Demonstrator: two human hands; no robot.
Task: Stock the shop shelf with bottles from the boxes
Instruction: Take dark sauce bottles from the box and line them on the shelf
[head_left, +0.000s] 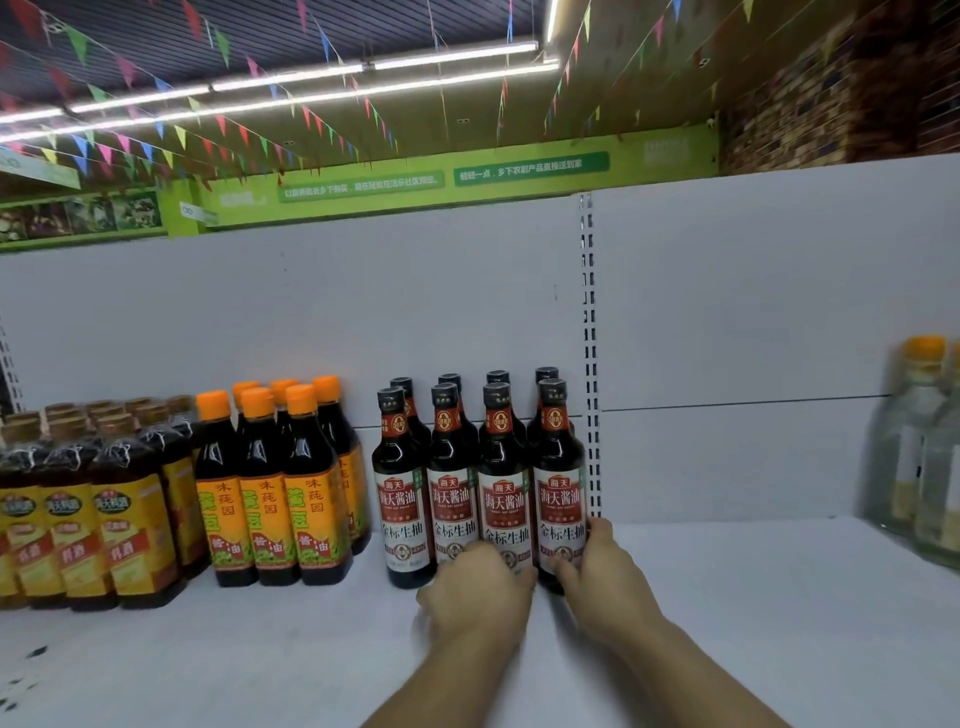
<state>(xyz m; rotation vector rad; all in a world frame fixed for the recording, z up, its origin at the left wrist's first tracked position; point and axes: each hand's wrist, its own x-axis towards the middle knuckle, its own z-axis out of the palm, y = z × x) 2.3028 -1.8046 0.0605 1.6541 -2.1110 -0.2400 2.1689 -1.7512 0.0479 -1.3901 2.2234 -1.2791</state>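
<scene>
Two rows of dark soy sauce bottles with red-and-white labels (453, 488) stand on the white shelf (727, 597), several in each row. My left hand (475, 590) is curled around the base of the front middle bottles. My right hand (597, 571) grips the base of the rightmost front bottle (558, 483), thumb on its right side. Both forearms reach in from the lower edge. No boxes are in view.
Orange-capped bottles with yellow labels (280, 483) stand left of the soy sauce. Shrink-wrapped packs of cooking wine (78, 509) fill the far left. Clear bottles with orange caps (919, 441) stand at the right edge. A slotted upright (589, 353) splits the white back panel.
</scene>
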